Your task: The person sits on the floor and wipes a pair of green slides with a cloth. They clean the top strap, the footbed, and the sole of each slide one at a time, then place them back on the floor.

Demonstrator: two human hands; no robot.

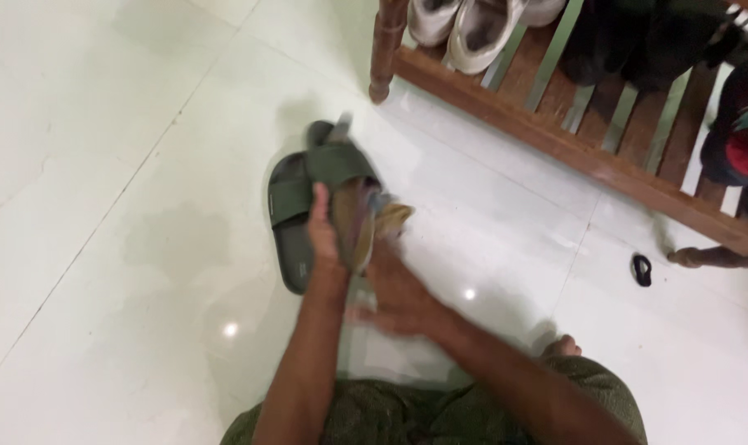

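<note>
On the glossy white tiled floor point(102, 165) lies a dark green rubber slide sandal point(290, 218), flat, sole down. Just right of it, the left hand point(323, 235) is raised, forearm reaching forward, its fingers closed around the edge of a second dark green slide sandal point(345, 185) held up on its side with the worn tan sole turned inward. The right hand point(398, 297) is blurred against that sole; whether its fingers are open or closed cannot be told. Farther right stands a brown wooden slatted shoe rack point(555, 140) carrying white sneakers point(473, 25).
</note>
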